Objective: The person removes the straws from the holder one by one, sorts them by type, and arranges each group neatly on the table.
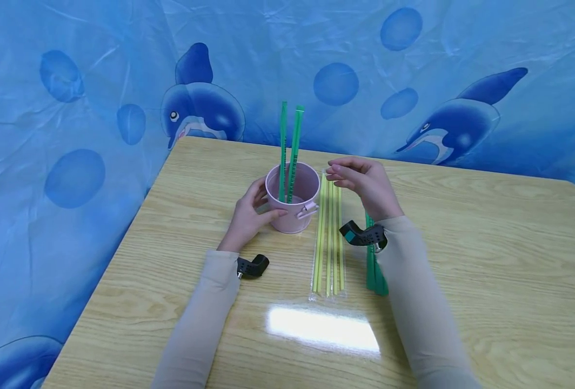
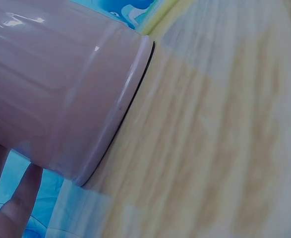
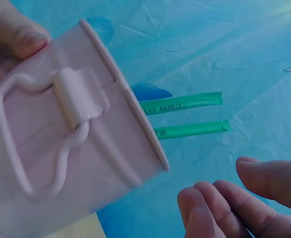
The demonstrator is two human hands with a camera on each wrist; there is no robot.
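Note:
A small pink bucket (image 1: 291, 220) with a wire handle stands on the table, two slim green paper-wrapped sticks, probably straws (image 1: 294, 143), rising from it. My left hand (image 1: 248, 219) grips the bucket's left side, thumb at the front and fingers behind. Just right of the rim, my right hand (image 1: 367, 183) hovers in the air with loosely bent fingers. In the right wrist view its thumb and fingertips are apart with nothing between them, near the ends of the green wrapped straws (image 3: 185, 103). The left wrist view shows the bucket's base (image 2: 105, 109) on the tabletop.
Several yellow straws (image 1: 329, 243) in clear wrappers lie side by side to the bucket's right. More green wrapped straws (image 1: 375, 278) lie beyond them, partly under my right forearm. A blue dolphin-printed sheet (image 1: 278, 70) hangs behind the wooden table (image 1: 501, 259).

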